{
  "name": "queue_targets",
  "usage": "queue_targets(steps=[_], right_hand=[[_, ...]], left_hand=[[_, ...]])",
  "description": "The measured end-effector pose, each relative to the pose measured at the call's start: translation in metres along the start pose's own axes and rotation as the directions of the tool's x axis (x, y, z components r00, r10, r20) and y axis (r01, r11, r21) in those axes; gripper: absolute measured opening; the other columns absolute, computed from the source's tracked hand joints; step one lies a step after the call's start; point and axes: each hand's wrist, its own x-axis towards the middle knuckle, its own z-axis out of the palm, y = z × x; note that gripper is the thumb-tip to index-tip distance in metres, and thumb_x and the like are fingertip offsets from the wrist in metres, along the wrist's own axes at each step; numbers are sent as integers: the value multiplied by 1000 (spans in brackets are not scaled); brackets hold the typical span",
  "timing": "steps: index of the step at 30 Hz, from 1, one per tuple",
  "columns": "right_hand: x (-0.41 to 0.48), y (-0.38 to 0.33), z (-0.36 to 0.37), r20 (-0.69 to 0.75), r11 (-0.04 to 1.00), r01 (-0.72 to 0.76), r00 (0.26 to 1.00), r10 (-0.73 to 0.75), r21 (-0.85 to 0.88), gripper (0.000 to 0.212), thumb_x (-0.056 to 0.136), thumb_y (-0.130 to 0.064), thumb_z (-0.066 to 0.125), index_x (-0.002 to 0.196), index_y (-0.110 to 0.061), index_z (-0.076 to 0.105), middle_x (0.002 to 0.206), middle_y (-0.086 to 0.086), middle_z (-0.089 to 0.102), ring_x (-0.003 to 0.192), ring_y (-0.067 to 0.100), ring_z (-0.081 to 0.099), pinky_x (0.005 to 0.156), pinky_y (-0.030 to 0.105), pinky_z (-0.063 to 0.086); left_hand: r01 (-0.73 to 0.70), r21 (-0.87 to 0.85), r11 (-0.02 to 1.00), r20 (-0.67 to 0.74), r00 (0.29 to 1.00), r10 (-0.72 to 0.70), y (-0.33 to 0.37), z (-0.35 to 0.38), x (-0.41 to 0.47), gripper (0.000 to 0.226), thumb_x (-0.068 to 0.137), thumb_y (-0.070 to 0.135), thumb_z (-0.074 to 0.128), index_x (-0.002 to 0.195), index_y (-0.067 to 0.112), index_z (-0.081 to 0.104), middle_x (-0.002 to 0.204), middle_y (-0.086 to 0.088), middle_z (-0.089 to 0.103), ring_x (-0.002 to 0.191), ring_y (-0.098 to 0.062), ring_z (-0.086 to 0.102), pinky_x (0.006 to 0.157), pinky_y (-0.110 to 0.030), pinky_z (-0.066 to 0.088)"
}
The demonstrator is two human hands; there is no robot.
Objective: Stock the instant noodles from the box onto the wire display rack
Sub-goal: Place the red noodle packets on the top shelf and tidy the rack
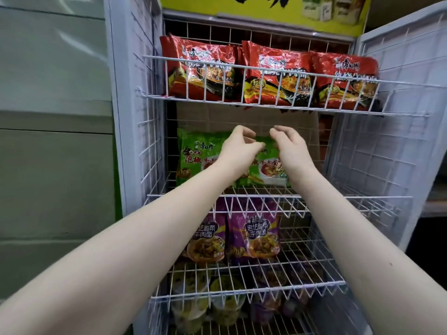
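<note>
**Step in hand: seating a packet on the middle shelf.**

1. Left hand (238,151) and right hand (290,148) are both raised to the upper edge of the right-hand green foil noodle packet (266,170). The fingers of each hand are curled and appear to pinch that edge, one hand near each top corner.
2. The packet stands upright on the middle shelf (350,201) of the white wire display rack (135,151), just beside the left-hand green foil noodle packet (196,155). Whether the two touch cannot be told.
3. Recommended: keep the pinch light so the foil does not crease. Set the lower edge squarely on the wires, face forward and level with its neighbour. Release only once the packet stands unaided. The space to its right is open, so it may tip that way.

**Contents by shelf**

- Top: three red foil noodle packets (275,76), leaning behind the front rail.
- Middle: the two green packets, with a brown cardboard panel (242,114) behind them.
- Lower: two purple foil noodle packets (261,235).
- Bottom: cup noodles (225,301), their detail blurred.

The supply box is not in view.
</note>
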Motion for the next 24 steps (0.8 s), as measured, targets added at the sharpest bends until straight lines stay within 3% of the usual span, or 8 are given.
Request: queue_targets(steps=[5,9,14,18,21,24], right_hand=[[-41,-4,7,41,990,11,999,-17,144,30,97,-26,46,125,-16,53,124,4,56,116,15,54,100,34,44],[-72,11,10,34,971,51,998,-61,234,19,98,-21,46,114,-22,55,122,2,59,115,13,56,101,32,44],[-107,40,11,3,961,27,1000,-29,276,16,97,-14,47,105,-20,58,113,8,64,106,19,62,87,30,51],[-125,65,14,15,958,-60,998,59,281,16,96,-8,46,100,-15,60,102,11,66,94,19,64,83,27,53],[-133,89,23,36,962,-132,991,127,238,16,96,-8,46,97,-14,61,98,9,66,91,17,63,83,30,51],[-135,118,35,52,957,-212,977,206,195,16,96,-9,46,95,-15,60,98,8,66,90,16,62,81,31,48]], left_hand=[[-72,-150,986,-7,997,72,4,-8,-36,22,89,14,60,110,12,52,107,-3,62,99,-13,58,80,-20,46],[-106,-197,975,4,994,109,-7,-14,-64,17,90,12,59,105,14,52,99,2,61,90,-4,57,72,-11,47],[-123,-109,986,4,992,124,-37,-22,-97,9,89,10,59,91,19,55,88,1,62,87,-18,62,83,-38,54],[-39,-23,999,123,992,42,-75,-21,-117,8,86,16,58,80,21,59,81,-10,67,83,-31,64,82,-52,51],[58,38,998,111,992,-62,-107,-20,-126,9,87,17,60,79,23,61,83,-6,68,84,-26,63,84,-47,51],[171,61,983,66,982,-175,-137,-19,-134,3,88,16,60,86,18,62,87,-8,66,79,-19,59,78,-33,49]])
